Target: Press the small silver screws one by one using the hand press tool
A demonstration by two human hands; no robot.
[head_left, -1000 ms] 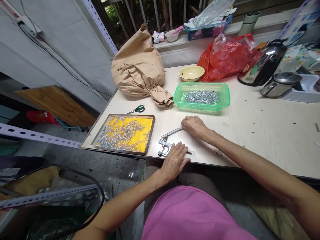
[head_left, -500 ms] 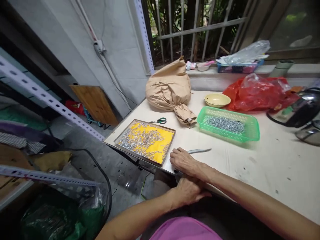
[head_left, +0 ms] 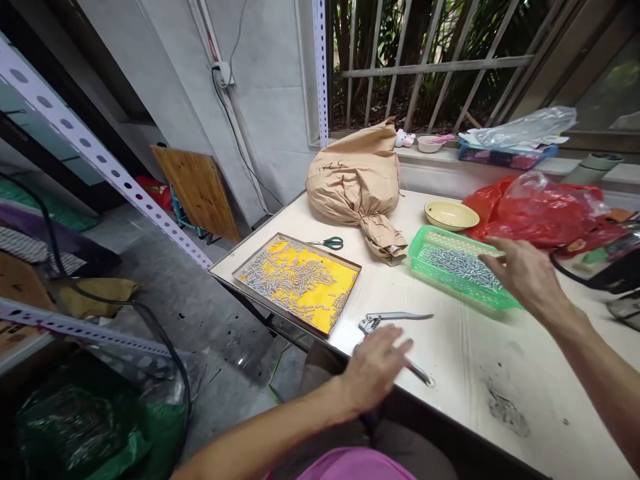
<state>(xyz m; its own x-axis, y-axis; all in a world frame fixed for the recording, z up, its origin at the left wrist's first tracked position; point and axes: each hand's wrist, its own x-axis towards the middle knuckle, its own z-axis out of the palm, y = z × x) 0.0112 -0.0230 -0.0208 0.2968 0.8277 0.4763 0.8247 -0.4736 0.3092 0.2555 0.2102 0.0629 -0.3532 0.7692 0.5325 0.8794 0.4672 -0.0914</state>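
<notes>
My left hand is open, fingers spread, over the near handle of spring-loaded hand pliers at the table's front edge; whether it touches them I cannot tell. The hand covers part of the tool. My right hand hovers open at the right end of a green plastic basket, thumb and fingers apart. Many small silvery metal pieces like screws or pins lie in the basket. Left of the pliers, a shallow tray with a yellow bottom holds many similar metal pieces.
Scissors with dark green handles lie behind the tray. Farther back are a twisted brown paper bag, a yellowish oval dish and a red plastic bag. A black-handled kettle-like object stands far right. Perforated metal shelf posts rise at left.
My hands, together at the front edge before, have come apart. The right moved right and up to the basket; the left stayed near the edge and its fingers spread. The view shifted slightly.
</notes>
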